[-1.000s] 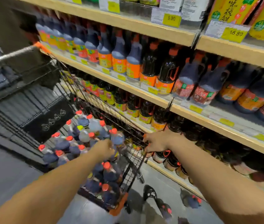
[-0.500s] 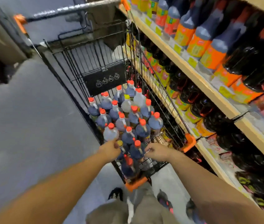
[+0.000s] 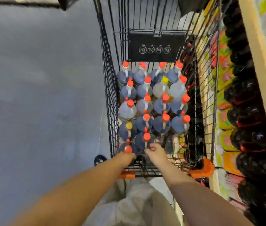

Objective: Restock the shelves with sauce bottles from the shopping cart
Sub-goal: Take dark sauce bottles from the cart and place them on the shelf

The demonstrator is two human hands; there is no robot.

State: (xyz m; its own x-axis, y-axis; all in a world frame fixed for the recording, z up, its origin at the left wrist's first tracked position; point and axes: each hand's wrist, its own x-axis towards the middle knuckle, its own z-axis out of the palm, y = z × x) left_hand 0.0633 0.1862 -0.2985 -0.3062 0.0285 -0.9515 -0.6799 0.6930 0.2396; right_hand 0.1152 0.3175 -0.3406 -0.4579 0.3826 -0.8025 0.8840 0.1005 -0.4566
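Orange-red caps top the sauce bottles [image 3: 178, 124] packed upright in the shopping cart [image 3: 111, 98]. None of these is on the shelves [image 3: 259, 66] to my right yet. Both of my hands are down at the near end of the load. My left hand [image 3: 127, 156] sits right under the cap of the nearest bottle [image 3: 127, 148]. Its fingers are hidden and smeared, so I cannot tell whether it has hold of the neck. My right hand [image 3: 155, 151] shows partly curled fingers beside the next bottle [image 3: 146, 137], either touching it or just short. I cannot confirm a closed grip there either.

As I judge it, the tight packing is the main risk. A bottle lifted at a tilt could drag or topple its neighbours. A hold on the cap or thin neck alone might slip and drop a full bottle onto the others. The cart's near wire wall lies under my forearms, and a bottle's base could catch on it during a low lift.

The cart's right side stands close against the shelves, where dark stocked bottles [image 3: 246, 95] crowd the rows, so a careless swing could knock them. Two yellow-capped bottles [image 3: 164, 80] sit among the rest and may belong elsewhere. A black placard [image 3: 155, 46] hangs at the far end, the grey floor [image 3: 39, 95] lies to the left, and a shoe [image 3: 99, 159] rests by the cart's near corner.
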